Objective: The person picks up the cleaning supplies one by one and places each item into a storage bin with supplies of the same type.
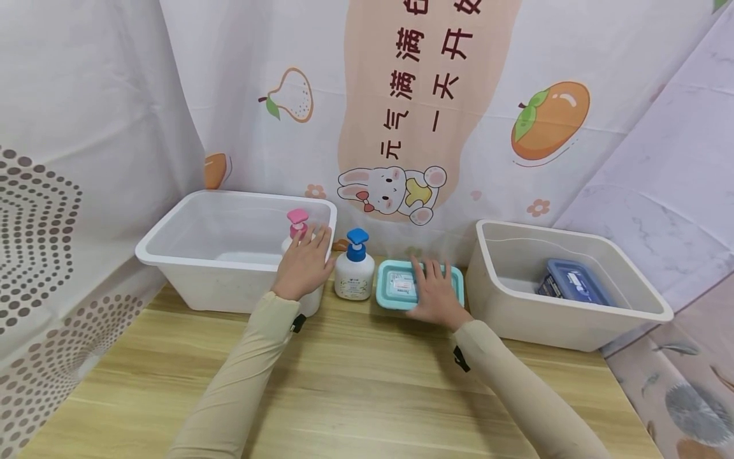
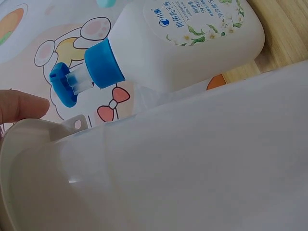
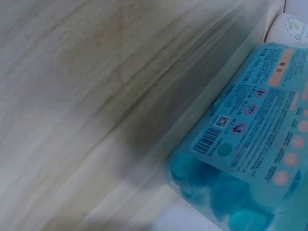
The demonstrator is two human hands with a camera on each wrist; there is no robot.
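Observation:
My left hand [image 1: 304, 266] lies over the right end of the left white bin [image 1: 189, 255], fingers extended toward its far corner. One finger [image 2: 21, 107] shows by the rim in the left wrist view. Close to those fingers, inside the bin, is a white pump bottle with a pink pump [image 1: 297, 218], partly hidden. My right hand [image 1: 438, 296] spans the lid of a teal box of laundry pods [image 1: 395, 287], fingertips at the far edge and thumb at the near edge. Teal pods show through its side, beside a printed label [image 3: 250, 115].
Between the hands stands a hand-wash bottle with a blue pump [image 1: 353, 274]. To the right, another white bin [image 1: 539, 319] contains a dark blue box [image 1: 579, 280]. All stand along the back of the wooden table [image 1: 344, 382], before a printed cloth [image 1: 309, 32].

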